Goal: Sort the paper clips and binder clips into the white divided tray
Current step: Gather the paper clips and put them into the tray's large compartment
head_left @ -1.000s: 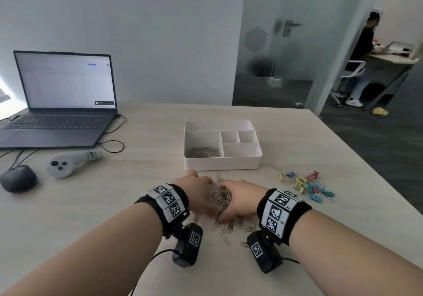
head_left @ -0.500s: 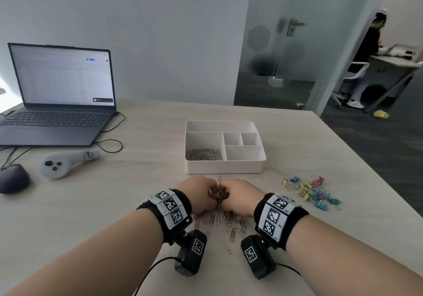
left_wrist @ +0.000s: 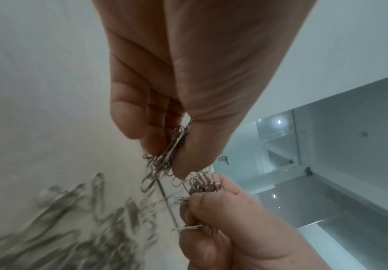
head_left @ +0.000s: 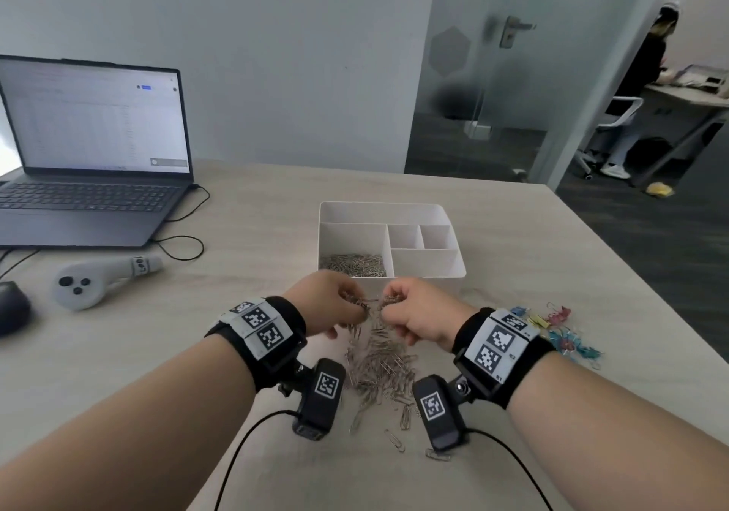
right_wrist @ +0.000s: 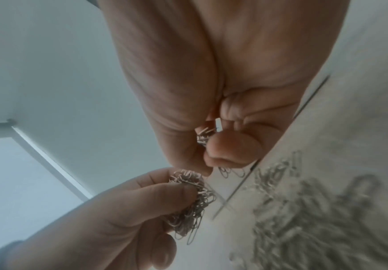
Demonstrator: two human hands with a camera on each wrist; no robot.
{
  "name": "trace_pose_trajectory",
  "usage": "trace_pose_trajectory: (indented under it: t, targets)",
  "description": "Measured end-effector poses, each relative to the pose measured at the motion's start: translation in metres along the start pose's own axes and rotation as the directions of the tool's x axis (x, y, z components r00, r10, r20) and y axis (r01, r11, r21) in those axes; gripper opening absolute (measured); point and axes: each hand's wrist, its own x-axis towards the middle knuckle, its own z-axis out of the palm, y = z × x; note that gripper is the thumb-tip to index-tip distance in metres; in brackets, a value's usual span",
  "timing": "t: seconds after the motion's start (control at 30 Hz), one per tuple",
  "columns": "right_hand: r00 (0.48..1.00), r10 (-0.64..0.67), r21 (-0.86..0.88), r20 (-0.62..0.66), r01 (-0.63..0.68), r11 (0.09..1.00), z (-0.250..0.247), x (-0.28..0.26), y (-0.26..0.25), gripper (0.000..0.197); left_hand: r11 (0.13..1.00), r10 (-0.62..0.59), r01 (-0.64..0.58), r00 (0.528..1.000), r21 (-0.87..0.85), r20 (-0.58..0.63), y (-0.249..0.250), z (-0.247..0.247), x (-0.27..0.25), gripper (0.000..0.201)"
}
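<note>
Your left hand (head_left: 329, 305) and right hand (head_left: 414, 313) hang side by side just in front of the white divided tray (head_left: 453, 273), above the loose heap of paper clips (head_left: 378, 364) on the table (head_left: 236, 333); each hand has its fingers curled tight round its own small bunch of clips, thumb pressed against the fingertips, as both wrist views show plainly; a few clips dangle from each bunch, so the hold looks loose at the edges. The tray's large compartment on the left already has a layer of paper clips (head_left: 353, 265); its other compartments look bare. The coloured binder clips (head_left: 560, 333) lie untouched to the right of the tray and nearer you.

You seem to be in the paper-clip step, between scooping and dropping; the next move calls for carrying both bunches forward over the tray's near wall and letting go only once you are above that left compartment; mind the dangling clips, which could fall short onto the table or into the compartment beside it. Much of the heap is left, and then the binder clips.
</note>
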Motion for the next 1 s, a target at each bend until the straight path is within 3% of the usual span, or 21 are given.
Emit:
trace_pose_trajectory:
  t: [0.13,0.37,0.53,0.67,1.0]
  targets:
    - [0.999,-0.019,0.071,-0.041,0.022,0.997,-0.014,0.018,-0.020,0.014,0.997,-0.007,0.001,0.997,-0.077,-0.082,0.009,-0.025,0.016,0.011]
    - [0.989,-0.038,0.030,-0.144,0.043,0.999,-0.022,0.055,-0.046,0.010,0.990,-0.060,0.031,0.973,-0.134,-0.223,0.020,-0.050,0.049,0.016]
    - [0.969,-0.039,-0.100,-0.244,0.015,0.995,-0.015,0.074,-0.053,0.010,0.999,-0.047,0.049,0.963,0.000,-0.265,0.020,-0.046,0.063,0.014]
    - [0.969,-0.077,-0.208,-0.236,0.027,0.978,-0.009,0.077,-0.053,0.016,0.989,0.049,-0.002,0.948,0.146,-0.314,0.017,-0.040,0.065,0.019]
    - [0.959,-0.185,-0.146,-0.213,0.156,0.977,-0.014,0.050,-0.044,0.017,0.980,0.132,-0.071,0.929,0.185,-0.345,0.011,-0.031,0.043,0.019]
